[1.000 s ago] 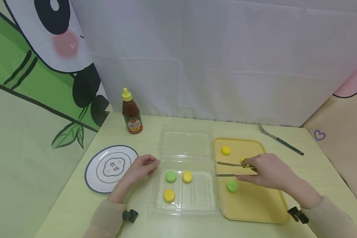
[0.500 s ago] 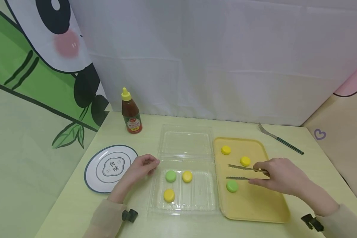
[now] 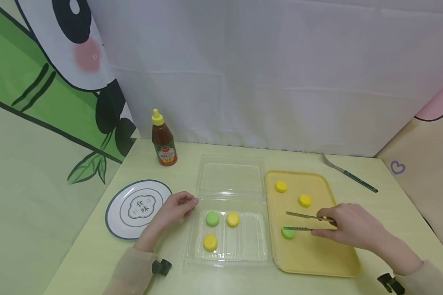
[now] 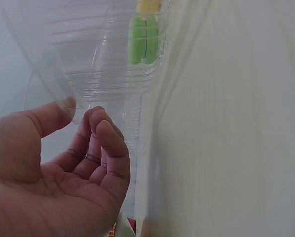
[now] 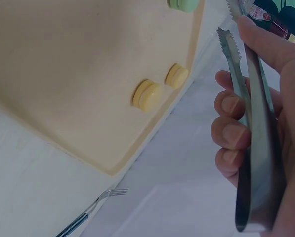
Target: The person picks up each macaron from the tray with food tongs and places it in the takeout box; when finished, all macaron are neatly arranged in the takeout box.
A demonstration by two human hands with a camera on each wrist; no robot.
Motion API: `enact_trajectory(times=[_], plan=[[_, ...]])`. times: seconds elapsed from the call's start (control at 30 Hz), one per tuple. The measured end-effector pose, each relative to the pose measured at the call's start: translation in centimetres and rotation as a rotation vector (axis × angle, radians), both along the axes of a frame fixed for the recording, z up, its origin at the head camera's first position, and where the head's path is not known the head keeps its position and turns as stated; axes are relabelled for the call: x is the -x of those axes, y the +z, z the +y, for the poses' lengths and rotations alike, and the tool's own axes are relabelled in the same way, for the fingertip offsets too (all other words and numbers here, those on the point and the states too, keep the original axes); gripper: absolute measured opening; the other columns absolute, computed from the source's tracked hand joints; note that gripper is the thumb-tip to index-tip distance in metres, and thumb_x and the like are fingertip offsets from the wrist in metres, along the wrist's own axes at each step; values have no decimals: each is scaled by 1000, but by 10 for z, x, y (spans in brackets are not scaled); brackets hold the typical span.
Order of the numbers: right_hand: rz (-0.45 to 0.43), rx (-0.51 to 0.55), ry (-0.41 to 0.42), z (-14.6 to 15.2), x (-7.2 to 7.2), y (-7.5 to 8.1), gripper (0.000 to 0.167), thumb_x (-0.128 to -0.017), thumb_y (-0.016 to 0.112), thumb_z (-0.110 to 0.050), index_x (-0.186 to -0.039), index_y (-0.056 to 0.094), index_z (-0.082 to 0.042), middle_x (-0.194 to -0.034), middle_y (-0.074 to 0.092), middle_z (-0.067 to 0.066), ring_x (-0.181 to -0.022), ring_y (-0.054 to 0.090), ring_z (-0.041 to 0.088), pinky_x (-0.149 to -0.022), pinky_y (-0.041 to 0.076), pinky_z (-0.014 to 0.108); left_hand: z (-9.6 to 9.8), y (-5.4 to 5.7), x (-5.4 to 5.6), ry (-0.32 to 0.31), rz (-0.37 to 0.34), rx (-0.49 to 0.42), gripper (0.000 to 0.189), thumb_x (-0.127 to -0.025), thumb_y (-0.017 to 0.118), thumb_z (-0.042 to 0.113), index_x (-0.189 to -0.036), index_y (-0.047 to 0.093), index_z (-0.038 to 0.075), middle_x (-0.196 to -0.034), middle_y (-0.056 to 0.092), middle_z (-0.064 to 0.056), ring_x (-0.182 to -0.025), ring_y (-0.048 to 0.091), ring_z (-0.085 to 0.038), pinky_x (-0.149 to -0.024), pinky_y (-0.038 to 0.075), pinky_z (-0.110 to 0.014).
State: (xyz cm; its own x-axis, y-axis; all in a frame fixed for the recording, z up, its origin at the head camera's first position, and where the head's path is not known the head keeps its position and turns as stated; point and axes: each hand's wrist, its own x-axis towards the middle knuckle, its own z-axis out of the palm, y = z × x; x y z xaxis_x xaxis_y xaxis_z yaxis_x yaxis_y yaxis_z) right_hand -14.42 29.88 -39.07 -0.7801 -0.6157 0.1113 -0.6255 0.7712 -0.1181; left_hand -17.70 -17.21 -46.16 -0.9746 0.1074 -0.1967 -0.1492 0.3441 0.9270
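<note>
My right hand [image 3: 354,225] grips metal serrated tongs [image 5: 260,148], whose arms stand apart. In the head view, their tips hover over the yellow tray [image 3: 317,258], the nearer one crossing in front of a green macaron [image 3: 288,234]. Two yellow macarons [image 3: 304,200] lie farther back on that tray. With thumb and fingertips my left hand [image 4: 68,168] pinches the rim corner of a clear plastic clamshell container [image 3: 252,246], which lies with its lid folded back. In its near half sit one green macaron [image 3: 212,218] and two yellow macarons [image 3: 210,243].
A white plate [image 3: 122,223] with a blue rim stands left of the container, partly behind my left hand. Behind it rises a sauce bottle [image 3: 164,141] with a yellow cap. A fork [image 3: 348,174] lies beyond the tray at the right. A white cloth [image 3: 243,82] hangs behind the table.
My right hand has drawn the tongs right and then toward me, from beside the farther yellow macaron to above the green one. The left hand keeps its place at the container's rim.
</note>
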Motion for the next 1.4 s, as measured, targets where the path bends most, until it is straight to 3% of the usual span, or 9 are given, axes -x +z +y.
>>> enact_trajectory(times=[0.47,0.67,1.2,1.4], plan=[[-55,-12,-6,3,-6,-6,32,-83,73,-57,-84,66,-26,-61,42,-23,-52,32,-5,-47,28,21,2,2,-1,-7,5,4,27,-98,64,24,-106,65,-2,-83,62,-7,-72,54,-17,-65,46,-30],[-75,-15,3,5,-4,-12,33,-83,73,-57,-86,68,-25,-65,50,-23,-54,38,-5,-49,34,21,1,2,-1,-5,6,5,25,-98,64,24,-104,66,-1,-82,63,-7,-72,55,-17,-65,46,-30],[-43,-17,10,6,-6,-20,33,-82,75,-56,-86,70,-23,-71,61,-19,-59,46,-7,-53,41,25,0,0,-1,-9,16,0,23,-98,64,21,-104,66,-2,-81,62,-6,-72,55,-17,-65,46,-29],[-49,-25,6,5,-6,-18,32,-82,76,-55,-86,71,-24,-70,58,-22,-56,41,-6,-51,36,23,0,-1,0,-9,19,1,22,-98,64,20,-103,66,-2,-80,62,-6,-72,55,-16,-64,46,-29]])
